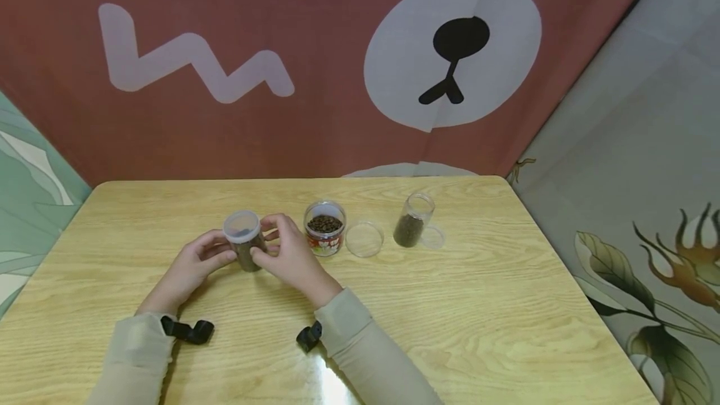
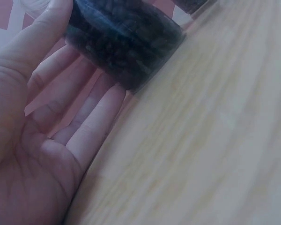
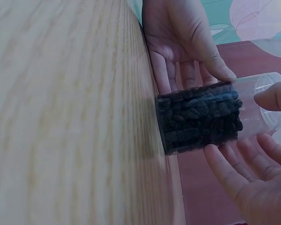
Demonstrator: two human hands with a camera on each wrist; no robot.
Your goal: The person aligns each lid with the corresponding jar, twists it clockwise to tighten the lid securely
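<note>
A clear cylindrical jar (image 1: 245, 254) of dark beans stands upright at the table's left half, a translucent whitish lid (image 1: 242, 225) on its top. My left hand (image 1: 190, 269) holds its left side, with the thumb on the wall and the fingers behind, as the left wrist view shows up close. From the other side my right hand (image 1: 296, 261) grips the jar, thumb near the top and fingers spread along the wall. In the right wrist view the beans (image 3: 199, 115) fill the lower part of the jar, and its base is at the tabletop.
Right of the hands stands an open, wide jar (image 1: 325, 245) of brown beans, beside a round clear lid (image 1: 364, 240) lying flat. Further right is an open tall jar (image 1: 409, 230) of dark contents, with a small lid (image 1: 433, 237) beside it. A printed curtain (image 1: 332, 124) hangs behind the table.
</note>
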